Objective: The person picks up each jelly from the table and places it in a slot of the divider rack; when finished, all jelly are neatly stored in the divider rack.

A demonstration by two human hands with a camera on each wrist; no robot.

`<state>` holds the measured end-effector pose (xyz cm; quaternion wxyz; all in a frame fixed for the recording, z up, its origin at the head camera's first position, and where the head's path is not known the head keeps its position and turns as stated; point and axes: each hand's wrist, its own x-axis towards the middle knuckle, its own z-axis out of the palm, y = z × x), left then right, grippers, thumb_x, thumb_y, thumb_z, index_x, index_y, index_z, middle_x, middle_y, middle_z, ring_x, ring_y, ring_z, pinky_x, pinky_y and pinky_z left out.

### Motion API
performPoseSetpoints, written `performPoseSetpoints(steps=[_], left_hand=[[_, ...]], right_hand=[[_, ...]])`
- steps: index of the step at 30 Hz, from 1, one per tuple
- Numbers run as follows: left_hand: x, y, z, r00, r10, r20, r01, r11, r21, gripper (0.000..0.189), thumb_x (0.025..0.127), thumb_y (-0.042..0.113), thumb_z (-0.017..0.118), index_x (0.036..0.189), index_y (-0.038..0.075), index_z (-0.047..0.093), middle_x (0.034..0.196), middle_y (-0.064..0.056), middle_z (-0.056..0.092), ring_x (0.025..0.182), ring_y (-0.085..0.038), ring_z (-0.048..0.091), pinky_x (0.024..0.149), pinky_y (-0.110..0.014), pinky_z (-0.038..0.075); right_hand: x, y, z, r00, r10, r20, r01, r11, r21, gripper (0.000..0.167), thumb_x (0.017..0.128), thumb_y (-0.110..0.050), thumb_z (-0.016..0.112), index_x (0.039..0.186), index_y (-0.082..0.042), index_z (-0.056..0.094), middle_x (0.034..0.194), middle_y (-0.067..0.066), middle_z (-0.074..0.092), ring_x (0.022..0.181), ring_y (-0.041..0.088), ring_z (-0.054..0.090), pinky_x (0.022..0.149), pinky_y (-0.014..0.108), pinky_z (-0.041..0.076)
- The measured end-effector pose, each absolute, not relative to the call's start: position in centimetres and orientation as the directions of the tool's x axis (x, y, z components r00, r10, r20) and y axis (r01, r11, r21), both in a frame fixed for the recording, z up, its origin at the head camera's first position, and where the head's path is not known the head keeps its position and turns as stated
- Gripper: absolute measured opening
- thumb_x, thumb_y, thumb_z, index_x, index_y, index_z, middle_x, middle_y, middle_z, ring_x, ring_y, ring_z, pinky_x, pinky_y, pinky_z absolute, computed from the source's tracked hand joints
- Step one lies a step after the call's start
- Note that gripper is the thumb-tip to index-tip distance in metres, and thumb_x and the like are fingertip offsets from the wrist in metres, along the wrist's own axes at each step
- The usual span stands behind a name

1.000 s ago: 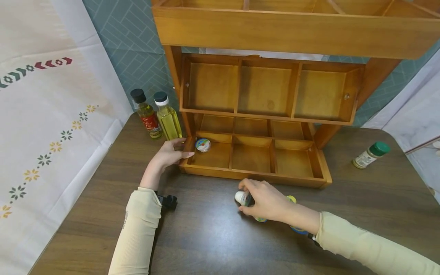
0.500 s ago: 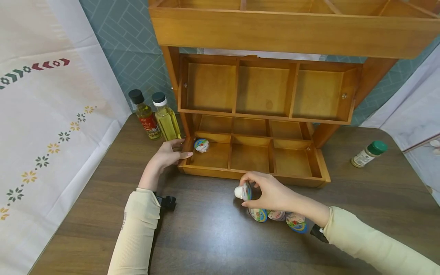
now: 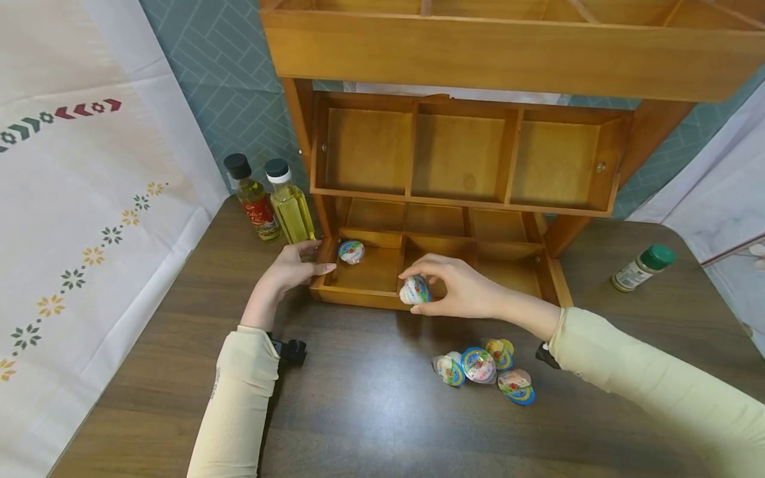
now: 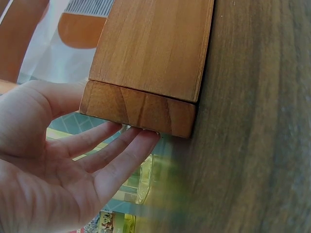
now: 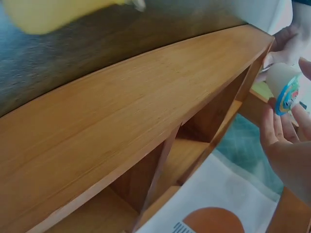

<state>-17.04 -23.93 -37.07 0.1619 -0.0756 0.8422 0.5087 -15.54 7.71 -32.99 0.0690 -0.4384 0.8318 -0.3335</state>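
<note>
My right hand (image 3: 463, 289) pinches a small jelly cup (image 3: 414, 290) with a blue-edged printed lid, over the front edge of the wooden rack's bottom tray (image 3: 358, 299). In the right wrist view the cup (image 5: 283, 80) shows its pale body, held at the fingertips. My left hand (image 3: 294, 269) grips the tray's left front corner. Seen from the left wrist, its thumb lies on one side of the wooden wall (image 4: 138, 109) and its fingers on the other. Another jelly cup (image 3: 351, 251) lies in the bottom tray's left compartment.
Several jelly cups (image 3: 479, 365) lie grouped on the table before the rack. Two oil bottles (image 3: 291, 212) stand left of it, and a green-capped seasoning jar (image 3: 642, 269) to the right. The rack's upper tier (image 3: 502, 60) overhangs at the back.
My right hand has lifted the jelly cup off the table and carried it forward to the tray's front edge, uncovering the grouped cups. The left hand has stayed put.
</note>
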Motion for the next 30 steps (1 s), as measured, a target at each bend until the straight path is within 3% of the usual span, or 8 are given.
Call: performPoseSetpoints(steps=[7,18,24,30], left_hand=[[-17.1,-24.0,-37.1,-0.935,0.035,-0.353,-0.296,0.475,0.829,0.073,0.086,0.024,0.069,0.145,0.005,0.031,0.142,-0.021,0.040,0.114,-0.029,0.050,0.085,-0.036,0.048],[-17.3,-24.0,-37.0,-0.934,0.038,-0.354,-0.295,0.475,0.829,0.073,0.085,0.023,0.069,0.145,0.004,0.031,0.143,-0.020,0.039,0.114,-0.028,0.049,0.083,-0.034,0.049],[-17.0,-24.0,-36.8,-0.928,0.059,-0.367,-0.304,0.448,0.841,0.075,0.086,0.021,0.069,0.146,0.005,0.028,0.146,-0.020,0.034,0.124,-0.032,0.044,0.091,-0.043,0.046],[-17.1,-23.9,-36.7,-0.924,0.059,-0.377,-0.308,0.467,0.829,0.075,0.086,0.023,0.068,0.146,0.005,0.028,0.146,-0.021,0.033,0.121,-0.031,0.047,0.091,-0.042,0.047]], right_hand=[[-17.5,5.5,-33.0,-0.664,-0.725,0.182,-0.634,0.417,-0.652,0.060,0.074,-0.019,0.080,0.126,-0.001,0.054,0.116,0.009,0.059,0.098,0.019,0.059,0.081,0.025,0.051],[-20.3,2.7,-33.3,-0.727,-0.681,0.086,-0.549,0.502,-0.668,0.050,0.080,-0.024,0.075,0.121,-0.003,0.055,0.114,0.012,0.060,0.102,0.025,0.059,0.086,0.036,0.050],[-20.7,1.3,-34.0,-0.702,-0.711,-0.038,-0.555,0.580,-0.597,0.054,0.080,-0.025,0.075,0.125,-0.003,0.054,0.119,0.012,0.059,0.105,0.024,0.058,0.086,0.031,0.050],[-20.7,0.0,-34.6,-0.657,-0.742,-0.134,-0.614,0.629,-0.477,0.052,0.081,-0.026,0.073,0.125,-0.005,0.055,0.125,0.010,0.057,0.112,0.023,0.053,0.093,0.032,0.045]])
